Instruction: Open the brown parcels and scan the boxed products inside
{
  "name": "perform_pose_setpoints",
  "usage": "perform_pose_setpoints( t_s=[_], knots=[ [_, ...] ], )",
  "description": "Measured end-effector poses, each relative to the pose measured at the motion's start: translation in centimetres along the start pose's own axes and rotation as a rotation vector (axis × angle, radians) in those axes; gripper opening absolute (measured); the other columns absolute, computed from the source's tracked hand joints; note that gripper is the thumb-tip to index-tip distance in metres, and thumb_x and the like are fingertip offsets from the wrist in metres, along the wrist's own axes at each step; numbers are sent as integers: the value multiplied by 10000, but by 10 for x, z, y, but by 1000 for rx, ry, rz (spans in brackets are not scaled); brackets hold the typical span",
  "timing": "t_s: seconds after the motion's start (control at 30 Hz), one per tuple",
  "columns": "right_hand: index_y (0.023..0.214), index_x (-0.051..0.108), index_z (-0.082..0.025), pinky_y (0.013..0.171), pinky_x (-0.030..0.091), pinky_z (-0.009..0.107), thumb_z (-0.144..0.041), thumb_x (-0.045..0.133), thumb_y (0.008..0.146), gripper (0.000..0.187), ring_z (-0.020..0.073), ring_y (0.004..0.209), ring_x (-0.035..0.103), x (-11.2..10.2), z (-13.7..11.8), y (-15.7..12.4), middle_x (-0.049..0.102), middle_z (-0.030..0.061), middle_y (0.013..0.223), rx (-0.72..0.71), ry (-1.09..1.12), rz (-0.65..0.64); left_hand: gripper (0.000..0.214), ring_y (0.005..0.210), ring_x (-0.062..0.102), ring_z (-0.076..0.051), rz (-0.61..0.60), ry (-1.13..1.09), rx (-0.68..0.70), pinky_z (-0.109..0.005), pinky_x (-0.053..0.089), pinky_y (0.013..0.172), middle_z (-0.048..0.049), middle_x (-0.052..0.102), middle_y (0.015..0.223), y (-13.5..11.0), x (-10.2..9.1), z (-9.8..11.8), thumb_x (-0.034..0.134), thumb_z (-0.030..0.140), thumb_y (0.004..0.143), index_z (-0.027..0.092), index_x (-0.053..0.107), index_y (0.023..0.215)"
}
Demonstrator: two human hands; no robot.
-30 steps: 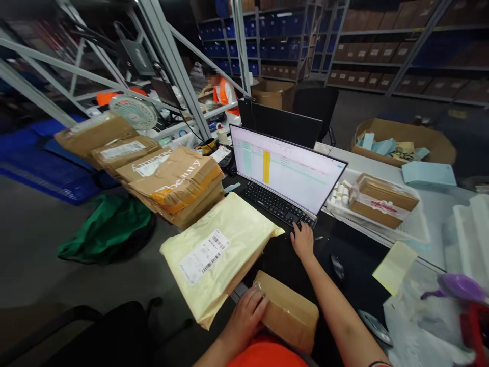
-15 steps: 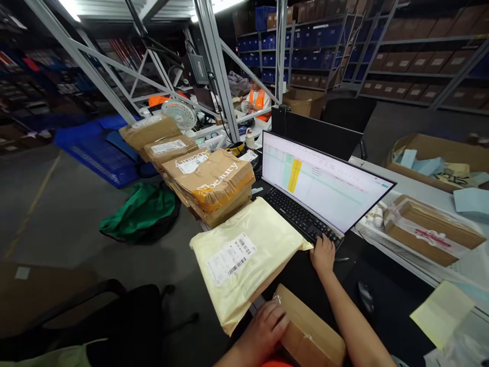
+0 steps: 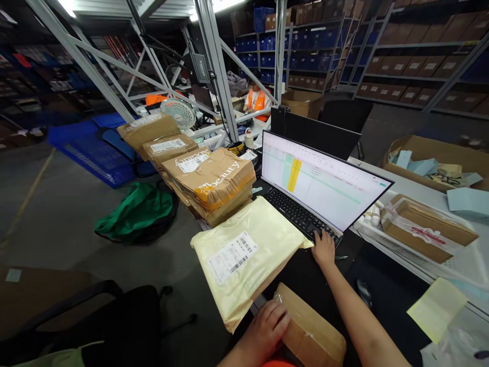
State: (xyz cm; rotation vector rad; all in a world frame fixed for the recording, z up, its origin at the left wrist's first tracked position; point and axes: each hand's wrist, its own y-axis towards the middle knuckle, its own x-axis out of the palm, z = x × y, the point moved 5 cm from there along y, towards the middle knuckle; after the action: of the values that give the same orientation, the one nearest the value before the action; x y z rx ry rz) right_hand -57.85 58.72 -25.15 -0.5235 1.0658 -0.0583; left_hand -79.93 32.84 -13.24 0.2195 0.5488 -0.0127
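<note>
My right hand (image 3: 324,248) rests on the right end of the black keyboard (image 3: 296,211), fingers apart on the keys. Behind it stands a laptop-like screen (image 3: 317,176) showing a spreadsheet with a yellow column. My left hand (image 3: 270,322) grips the near left end of a small brown cardboard box (image 3: 311,326), fingers curled over its edge. Between the hands and the parcel stack lies a pale yellow mailing bag (image 3: 263,224) with a white barcode label (image 3: 234,257), label up. Its right corner reaches close to my right hand.
Taped cardboard parcels (image 3: 210,176) are stacked left of the keyboard. A mouse (image 3: 364,293) and a pen (image 3: 341,258) lie to the right. Further right are a white basket (image 3: 464,265) holding a cardboard box and a yellow paper (image 3: 437,308). A person in an orange vest (image 3: 256,99) sits beyond the frame.
My right hand's fingers have shifted slightly on the keys. The view has moved a little; my left hand stays on the box, and the parcels lie as before.
</note>
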Motion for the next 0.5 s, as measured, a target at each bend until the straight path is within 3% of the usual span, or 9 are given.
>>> perform_pose_setpoints(
  t_s=[0.13,0.27,0.4,0.5],
  knots=[
    [1376,601,-170,1172,257,477,-283,463,933,477,332,1412,371,-4,-1,10,435,166,1531,7,18,-3,419,1197,579,-242,-30,0,-10,-411,503,1098,-140,672,1192,-2,2,0,682,268,873,130,607,1262],
    [1353,600,-117,1175,266,469,-291,460,940,470,331,1406,368,-16,-2,10,419,190,1533,5,78,65,417,1189,581,-245,-17,9,-9,-410,512,1086,-138,668,1192,0,3,0,688,247,861,126,611,1253],
    [1321,602,-96,1123,337,455,-296,446,934,463,332,1348,415,-34,17,-28,476,205,1461,118,183,137,305,1181,585,-229,7,35,4,-394,518,1070,-116,665,1174,4,2,-3,600,177,912,151,643,1213],
    [1359,570,-122,990,433,416,-301,379,966,473,298,1171,553,-41,38,-75,589,190,1295,295,265,28,320,1177,588,-236,-2,41,31,-416,522,1055,-119,661,1164,5,-1,-4,546,151,937,169,651,1238]
  ],
)
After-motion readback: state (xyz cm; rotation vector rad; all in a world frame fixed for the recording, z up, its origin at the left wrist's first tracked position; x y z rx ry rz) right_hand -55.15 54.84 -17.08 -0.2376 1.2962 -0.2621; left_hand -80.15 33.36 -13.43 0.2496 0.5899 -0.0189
